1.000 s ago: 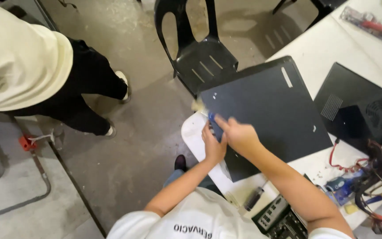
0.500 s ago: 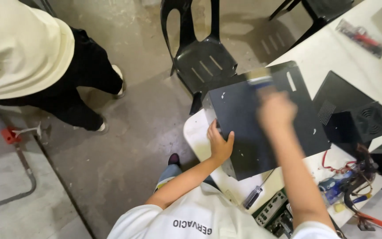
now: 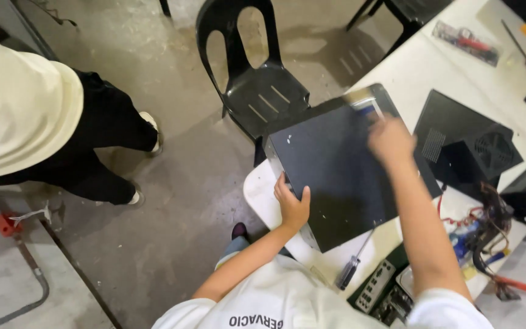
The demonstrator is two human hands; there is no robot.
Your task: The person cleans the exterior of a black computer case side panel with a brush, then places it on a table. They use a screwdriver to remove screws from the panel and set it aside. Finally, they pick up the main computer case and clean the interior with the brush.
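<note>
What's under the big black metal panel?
The black metal panel lies on the white table, overhanging its edge; a screwdriver pokes out beneath its near side. The left hand grips its edge, the right hand brushes on top. Anything else beneath is covered.

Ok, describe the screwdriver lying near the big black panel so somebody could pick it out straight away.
Start at the white table and find the large black panel the left hand steadies. Just off its near edge lies the screwdriver: thin metal shaft, dark handle towards the person. The tools at the table's far end are coloured, well away from the panel.
</note>
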